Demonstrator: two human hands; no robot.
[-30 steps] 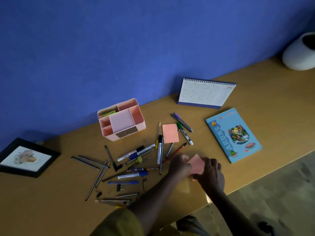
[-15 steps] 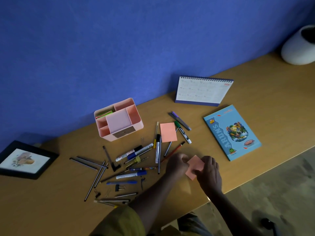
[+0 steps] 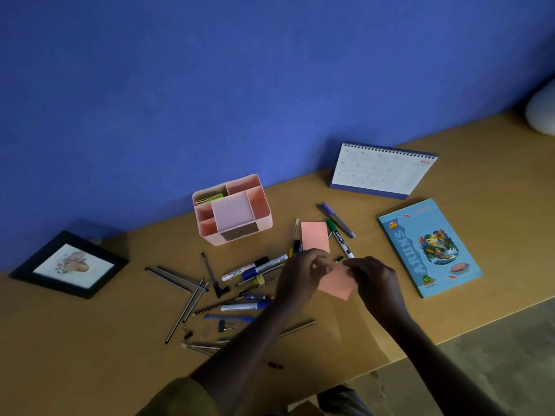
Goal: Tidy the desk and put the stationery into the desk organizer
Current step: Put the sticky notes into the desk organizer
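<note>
Salmon-pink note pad (image 3: 336, 288) is pinched between the curled fingers of the left hand (image 3: 301, 276) and right hand (image 3: 374, 280), hanging tilted between them, one corner pointing toward the near edge. Just beyond lies a second pink pad (image 3: 315, 237), long axis near-to-far; the pink organizer (image 3: 264, 223) stands farther left.

On a tan wooden desk (image 3: 90, 340) before a deep blue wall (image 3: 210, 85): a pale pink plastic desk organizer (image 3: 265, 222), salmon-orange paper sticky notes (image 3: 336, 286), a light blue notebook with a multicoloured illustrated cover (image 3: 429, 247), a black-framed picture (image 3: 69, 264) and a white spiral calendar edged in navy (image 3: 381, 172).
</note>
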